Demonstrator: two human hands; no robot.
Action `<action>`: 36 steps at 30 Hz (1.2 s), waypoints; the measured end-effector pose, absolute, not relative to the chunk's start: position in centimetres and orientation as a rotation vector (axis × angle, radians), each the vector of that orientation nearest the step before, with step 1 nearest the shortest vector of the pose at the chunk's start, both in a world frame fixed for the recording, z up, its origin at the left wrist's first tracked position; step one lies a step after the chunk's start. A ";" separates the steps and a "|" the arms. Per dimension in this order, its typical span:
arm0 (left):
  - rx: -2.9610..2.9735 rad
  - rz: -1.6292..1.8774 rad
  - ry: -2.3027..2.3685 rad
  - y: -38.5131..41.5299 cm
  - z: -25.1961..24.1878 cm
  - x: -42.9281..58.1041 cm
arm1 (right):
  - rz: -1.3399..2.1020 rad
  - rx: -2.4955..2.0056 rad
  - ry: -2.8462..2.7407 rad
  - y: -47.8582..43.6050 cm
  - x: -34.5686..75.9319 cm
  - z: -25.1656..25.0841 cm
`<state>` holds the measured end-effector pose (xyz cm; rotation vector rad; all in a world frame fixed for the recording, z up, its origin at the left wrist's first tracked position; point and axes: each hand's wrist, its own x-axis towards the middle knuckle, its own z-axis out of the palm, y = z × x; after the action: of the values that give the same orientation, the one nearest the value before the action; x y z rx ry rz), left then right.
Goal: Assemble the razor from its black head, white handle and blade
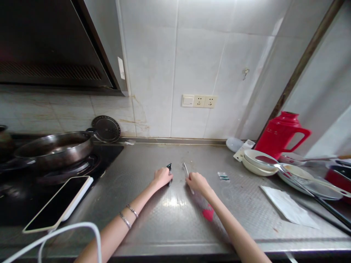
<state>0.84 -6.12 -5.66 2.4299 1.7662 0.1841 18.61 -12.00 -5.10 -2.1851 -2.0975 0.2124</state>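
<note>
Both my arms reach out over a steel counter (pixel 170 219). My left hand (pixel 162 178) is closed around a small dark tool (pixel 169 168) whose tip sticks up past my fingers. My right hand (pixel 197 182) is closed on a thin pale stick-like tool (pixel 186 170) that lies slanted on the counter. The two hands are a short gap apart. Two bracelets (pixel 128 215) sit on my left forearm.
A phone (pixel 59 202) with a white cable (pixel 68 232) rests on the black hob at left, beside a steel pan (pixel 55 146) and a round lid (pixel 105 128). At right are a red jug (pixel 279 133), stacked white bowls (pixel 256 160), plates, a paper sheet (pixel 287 206) and a small packet (pixel 223 176).
</note>
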 end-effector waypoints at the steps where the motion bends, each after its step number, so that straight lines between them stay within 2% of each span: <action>1: 2.428 0.183 1.769 -6.2 -5.7 0.9 | 0.218 -2.172 -2.099 -11.8 17.6 -5.1; 9: 2.427 0.206 1.786 -5.9 -6.2 1.1 | 0.229 -2.181 -2.031 -11.0 13.3 -5.4; 20: 2.345 0.199 1.823 -5.9 -6.0 1.5 | 0.228 -2.114 -2.114 -11.4 14.3 -5.1; 25: 2.345 0.192 1.836 -6.0 -6.0 1.5 | 0.384 -1.818 -2.249 -11.6 20.7 -4.0; 28: 2.359 0.219 1.829 -5.9 -6.0 1.3 | 0.359 -1.707 -2.194 -11.6 26.9 -3.6; 36: 2.305 0.417 1.851 -4.4 -4.4 0.0 | 0.389 -1.901 -2.088 -12.1 40.0 -4.8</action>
<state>0.04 -4.41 -4.35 2.3048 1.8505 0.4169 39.99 -12.06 -4.82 -1.9007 -2.0877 0.3892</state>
